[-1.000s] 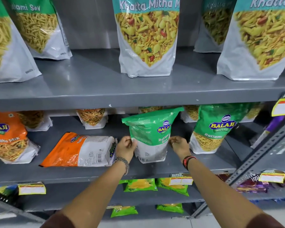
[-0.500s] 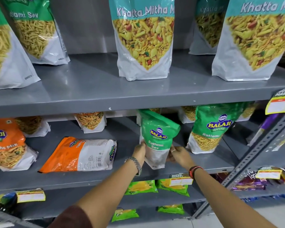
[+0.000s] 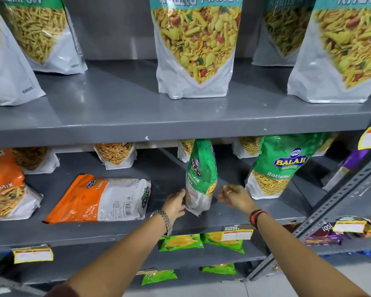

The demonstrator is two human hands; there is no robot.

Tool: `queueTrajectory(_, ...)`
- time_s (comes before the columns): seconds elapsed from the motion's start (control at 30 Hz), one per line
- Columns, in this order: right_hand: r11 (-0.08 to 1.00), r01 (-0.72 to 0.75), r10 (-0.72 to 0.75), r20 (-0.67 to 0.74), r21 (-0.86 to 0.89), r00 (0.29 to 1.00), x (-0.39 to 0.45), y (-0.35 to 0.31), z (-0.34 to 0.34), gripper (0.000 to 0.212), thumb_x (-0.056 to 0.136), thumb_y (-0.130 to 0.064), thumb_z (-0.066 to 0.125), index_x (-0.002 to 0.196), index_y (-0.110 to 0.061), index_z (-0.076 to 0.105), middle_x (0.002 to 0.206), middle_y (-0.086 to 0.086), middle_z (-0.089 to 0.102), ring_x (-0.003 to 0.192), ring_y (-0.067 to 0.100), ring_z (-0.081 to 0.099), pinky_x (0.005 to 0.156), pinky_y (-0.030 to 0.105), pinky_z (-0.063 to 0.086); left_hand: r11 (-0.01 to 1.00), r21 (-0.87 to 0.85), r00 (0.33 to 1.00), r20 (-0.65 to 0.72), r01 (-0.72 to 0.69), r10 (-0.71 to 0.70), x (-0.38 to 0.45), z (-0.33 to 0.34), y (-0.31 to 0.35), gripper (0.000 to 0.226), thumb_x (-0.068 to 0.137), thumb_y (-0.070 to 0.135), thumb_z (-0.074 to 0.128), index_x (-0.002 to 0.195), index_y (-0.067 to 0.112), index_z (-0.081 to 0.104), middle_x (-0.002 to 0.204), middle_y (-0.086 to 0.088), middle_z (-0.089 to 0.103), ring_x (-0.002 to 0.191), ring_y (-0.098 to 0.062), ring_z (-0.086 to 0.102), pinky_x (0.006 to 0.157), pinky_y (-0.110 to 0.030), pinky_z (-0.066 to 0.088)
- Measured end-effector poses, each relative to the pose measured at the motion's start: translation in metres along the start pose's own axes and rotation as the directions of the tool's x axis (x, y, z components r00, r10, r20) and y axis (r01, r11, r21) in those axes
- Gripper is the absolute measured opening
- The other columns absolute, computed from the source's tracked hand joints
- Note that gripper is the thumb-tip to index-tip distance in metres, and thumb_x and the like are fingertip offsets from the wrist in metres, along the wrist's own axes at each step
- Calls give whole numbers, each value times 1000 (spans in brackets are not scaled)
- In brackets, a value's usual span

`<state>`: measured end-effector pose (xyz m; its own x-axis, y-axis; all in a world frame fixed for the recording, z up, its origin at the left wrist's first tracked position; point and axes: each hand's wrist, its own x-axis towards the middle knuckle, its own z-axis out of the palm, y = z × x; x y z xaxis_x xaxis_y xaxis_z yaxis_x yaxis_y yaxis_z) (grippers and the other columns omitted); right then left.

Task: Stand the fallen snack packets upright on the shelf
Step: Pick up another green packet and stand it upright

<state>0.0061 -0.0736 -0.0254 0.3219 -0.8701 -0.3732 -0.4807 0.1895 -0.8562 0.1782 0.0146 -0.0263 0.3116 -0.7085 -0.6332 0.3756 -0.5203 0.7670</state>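
**Hands at the green Ratlami Sev packet**

Left hand [image 3: 176,203] is pinching the lower edge of the green Ratlami Sev packet [image 3: 200,174], standing edge-on on the middle shelf [image 3: 116,231]. Right hand [image 3: 234,195] is hovering just beside it, fingers loosely curled, empty. 1 orange packet [image 3: 99,198] is lying flat nearby.

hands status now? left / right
Left hand: holding the lower edge of the green Ratlami Sev packet.
Right hand: open, just off the packet, holding nothing.

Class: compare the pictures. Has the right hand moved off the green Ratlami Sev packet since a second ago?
Yes. The right hand now sits apart from the green packet, shifted toward the standing Balaji packet.
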Motion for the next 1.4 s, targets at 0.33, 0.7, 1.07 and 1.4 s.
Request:
queueTrajectory(0.33,978,-43,35,45,204,998,53,-52,9,35,95,-16,27,102,-19,61,99,4,63,92,21,58,87,35,52,947,-304,992,101,105,-77,-20,33,-16,22,96,32,44,102,16,57,85,-1,60,69,-11,55,53,-22,46)
queueTrajectory(0.7,943,-27,15,39,332,999,8,-27,-16,38,99,-23,31,126,-6,52,129,14,59,111,26,58,78,38,46,876,-473,994,-13,-100,106,-3,43,32,57,100,40,20,140,5,40,148,-15,42,136,-29,40,104,-34,38)
queueTrajectory(1.07,979,-155,145,77,129,986,-2,0,-3,24,95,-15,37,96,-5,59,95,18,58,86,25,51,73,35,42,959,-269,992,-110,-91,63,-2,13,19,56,100,34,29,145,2,30,140,-16,45,105,-23,54,105,-34,37)
queueTrajectory(1.4,965,262,-259,219,15,941,-16,-51,126,31,95,1,33,112,8,58,124,23,60,115,30,56,103,34,42,956,-287,988,-121,54,-92,-48,-101,-30,63,99,44,18,137,0,41,148,-20,40,119,-34,51,110,-39,32)
